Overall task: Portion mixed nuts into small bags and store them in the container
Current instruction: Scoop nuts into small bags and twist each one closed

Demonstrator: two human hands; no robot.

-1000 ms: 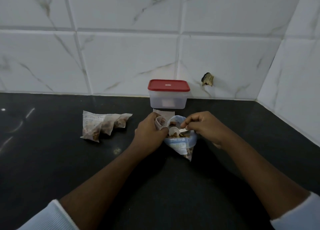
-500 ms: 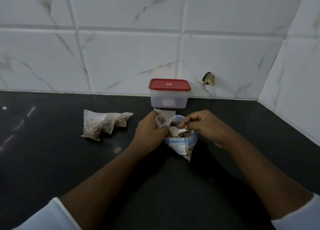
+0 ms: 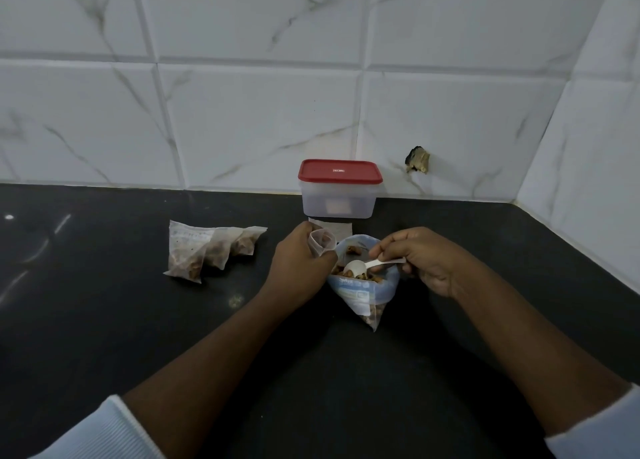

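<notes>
The left hand holds an open small bag beside the open nut bag, the right hand dipping a white scoop into it, with filled bags farther left and the red-lidded container beyond both hands.

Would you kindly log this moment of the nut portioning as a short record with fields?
left hand: grips small bag, mouth open and facing up
right hand: pinches the scoop by its handle
scoop position: bowl inside the open large nut bag
filled bags: three, it seems, lying in a row to the left on the counter
container: by the wall behind the hands, red lid on
stage: scooping; nothing stored yet, as far as shows
</notes>
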